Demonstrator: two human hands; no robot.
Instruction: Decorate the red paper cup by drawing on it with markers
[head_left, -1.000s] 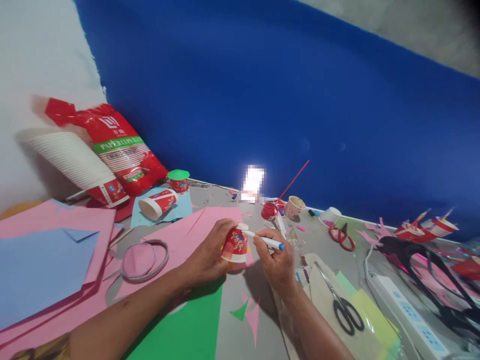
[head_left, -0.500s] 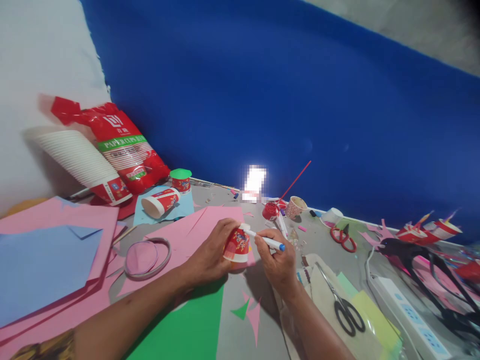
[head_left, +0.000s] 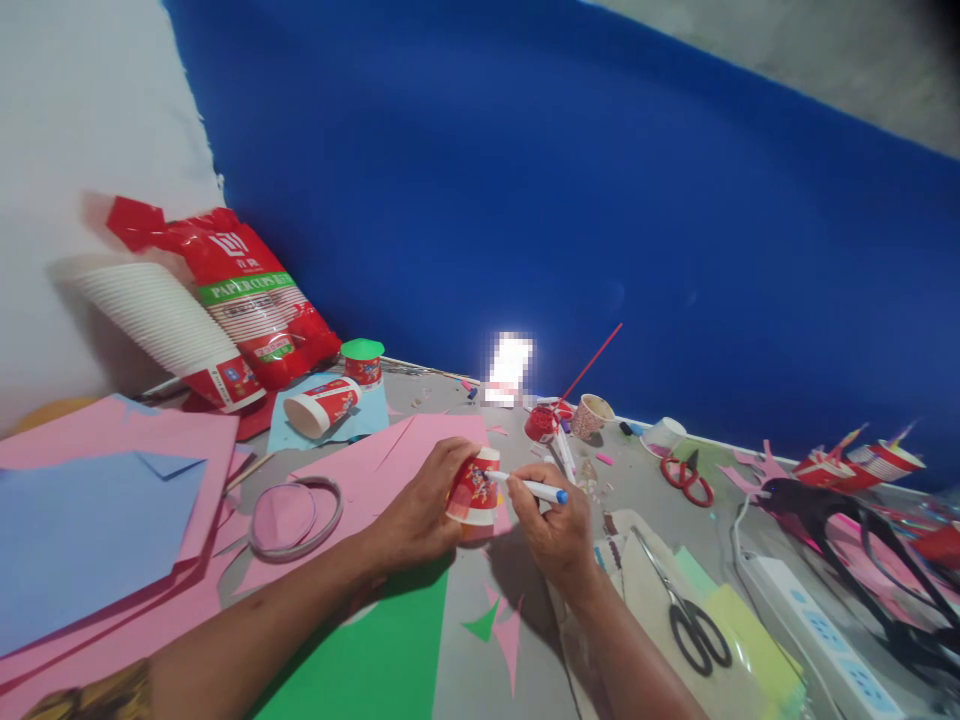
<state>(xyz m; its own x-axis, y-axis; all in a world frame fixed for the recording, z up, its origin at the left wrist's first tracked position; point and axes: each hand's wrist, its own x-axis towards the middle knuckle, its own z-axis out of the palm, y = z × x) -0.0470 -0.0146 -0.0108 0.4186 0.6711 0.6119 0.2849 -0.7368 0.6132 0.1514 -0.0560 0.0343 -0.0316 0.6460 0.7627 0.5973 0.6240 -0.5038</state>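
Observation:
My left hand point(head_left: 431, 500) is closed around a red paper cup point(head_left: 477, 487) with a printed pattern and white bands, held upside down with its wide rim low. In my right hand point(head_left: 553, 525) is a white marker pen point(head_left: 531, 485) with a blue end, gripped between thumb and fingers. Its tip points left and meets the printed side of the cup; whether it touches I cannot tell. Under the left forearm lies a green paper sheet point(head_left: 375, 650), and pink paper point(head_left: 420, 435) spreads behind the cup.
Left are a stack of paper cups point(head_left: 150, 310), a red cup bag point(head_left: 259, 300) and a tape ring point(head_left: 337, 510). Right are black-handled scissors point(head_left: 701, 635), red-handled scissors point(head_left: 686, 480), a power strip point(head_left: 825, 630) and a black-handled tool point(head_left: 855, 540). Paper scraps point(head_left: 506, 640) lie nearby.
The marker's tip has moved down from the cup's upper white band to its red printed side. My left hand and the cup have barely moved.

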